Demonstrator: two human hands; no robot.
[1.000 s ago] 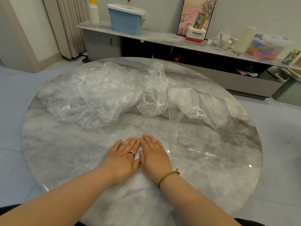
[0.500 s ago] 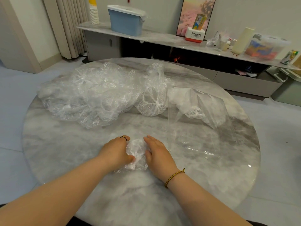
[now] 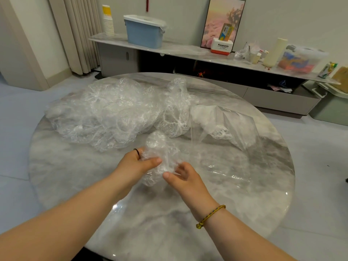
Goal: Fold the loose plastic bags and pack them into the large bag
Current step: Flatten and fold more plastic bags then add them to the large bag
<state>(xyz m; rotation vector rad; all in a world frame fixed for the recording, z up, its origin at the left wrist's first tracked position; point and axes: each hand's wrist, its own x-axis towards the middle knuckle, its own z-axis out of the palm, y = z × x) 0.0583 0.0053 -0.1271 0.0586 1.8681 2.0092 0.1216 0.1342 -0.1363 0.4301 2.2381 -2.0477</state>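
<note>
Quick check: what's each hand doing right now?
Left hand: grips the crumpled plastic bag.
Right hand: pinches the same bag's lower side.

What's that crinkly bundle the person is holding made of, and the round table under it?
The bundle looks like thin clear plastic film, glossy: see-through, with fine white creases. The round table seems polished marble or a marble-look slab: grey veining, mirror-like glints.

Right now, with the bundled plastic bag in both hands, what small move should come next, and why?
Probably carry the bundled plastic bag right toward the large clear bag: the left hand and right hand hold it compact, and that bag already appears to hold white bundles.
</note>
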